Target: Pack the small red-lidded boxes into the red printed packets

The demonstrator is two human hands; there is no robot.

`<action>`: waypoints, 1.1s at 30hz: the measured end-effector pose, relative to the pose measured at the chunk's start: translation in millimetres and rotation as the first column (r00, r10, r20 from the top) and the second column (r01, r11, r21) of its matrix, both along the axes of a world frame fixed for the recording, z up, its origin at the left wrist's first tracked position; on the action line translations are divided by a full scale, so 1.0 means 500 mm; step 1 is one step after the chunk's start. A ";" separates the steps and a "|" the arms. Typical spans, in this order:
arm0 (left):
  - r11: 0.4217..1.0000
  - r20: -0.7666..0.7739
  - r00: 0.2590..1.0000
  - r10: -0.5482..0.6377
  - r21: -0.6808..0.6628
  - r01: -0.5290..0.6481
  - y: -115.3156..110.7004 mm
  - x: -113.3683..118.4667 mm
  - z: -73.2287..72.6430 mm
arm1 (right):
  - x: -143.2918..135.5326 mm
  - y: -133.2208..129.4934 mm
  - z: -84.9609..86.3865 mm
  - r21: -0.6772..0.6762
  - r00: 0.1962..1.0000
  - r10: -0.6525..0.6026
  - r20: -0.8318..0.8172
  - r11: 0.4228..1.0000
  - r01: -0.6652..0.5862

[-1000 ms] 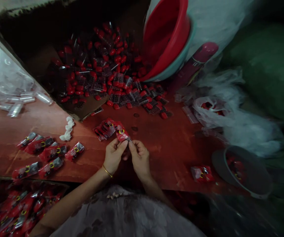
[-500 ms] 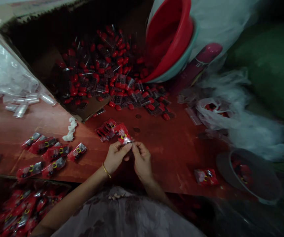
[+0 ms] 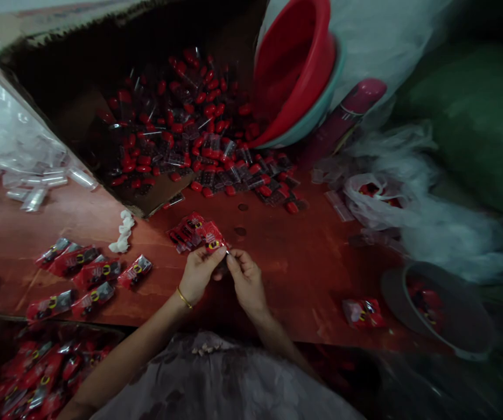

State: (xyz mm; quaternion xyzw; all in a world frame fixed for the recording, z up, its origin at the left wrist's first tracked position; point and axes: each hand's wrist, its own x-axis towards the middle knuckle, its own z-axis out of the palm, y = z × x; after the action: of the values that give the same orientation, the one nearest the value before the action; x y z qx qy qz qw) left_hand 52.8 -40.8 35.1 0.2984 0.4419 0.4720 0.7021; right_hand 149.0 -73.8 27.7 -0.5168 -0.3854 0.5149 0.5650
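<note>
Near the table's front edge, my left hand [image 3: 198, 274] is closed, thumb and fingers pinching the lower end of a small red printed plastic packet [image 3: 213, 235]. Close beside it, my right hand [image 3: 247, 283] has its thumb and fingertips pressed together at the packet's near end. What lies between the fingertips is partly hidden. Just beyond the hands rests a small pile of red packets [image 3: 184, 233]. Several filled packets with dark, shiny contents [image 3: 98, 270] lie to the left of my left hand.
An open cardboard box [image 3: 155, 201] on its side spills clear tubes with red caps [image 3: 229, 169]. Red [image 3: 293, 87] and pale blue basins [image 3: 321, 116] lean there beside a pink spray can [image 3: 356, 105]. A grey tub [image 3: 398, 291] stands right; a box of filled packets [image 3: 41, 373] sits lower left.
The whole view has shifted slightly to the left. Both hands keep their pinch at the red packet, and their fingers have moved only a little.
</note>
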 end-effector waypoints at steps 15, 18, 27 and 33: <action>0.965 0.189 0.982 0.008 -0.260 0.042 -0.018 -0.066 -0.009 | 0.039 0.077 -0.024 0.139 0.841 0.029 0.540 0.983 -0.124; 0.940 0.133 0.970 0.202 -0.306 -0.154 -0.021 -0.113 -0.011 | 0.102 0.183 -0.005 0.246 0.531 -0.137 0.836 0.959 -0.138; 0.730 0.074 0.788 0.611 -0.438 -0.525 -0.054 -0.200 -0.007 | 0.232 0.346 -0.059 0.252 -0.042 -0.258 0.965 0.960 -0.120; 0.910 -0.025 0.988 0.151 -0.388 -0.149 -0.068 -0.153 0.003 | 0.231 0.216 -0.065 0.120 -0.088 -0.168 0.982 0.909 -0.399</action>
State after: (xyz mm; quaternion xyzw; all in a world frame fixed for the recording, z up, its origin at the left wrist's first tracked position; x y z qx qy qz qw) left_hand -23.6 -74.6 36.8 0.1172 0.5461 0.4284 0.7103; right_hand 264.5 34.1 -4.7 -0.5674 -0.8089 -0.0694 0.1377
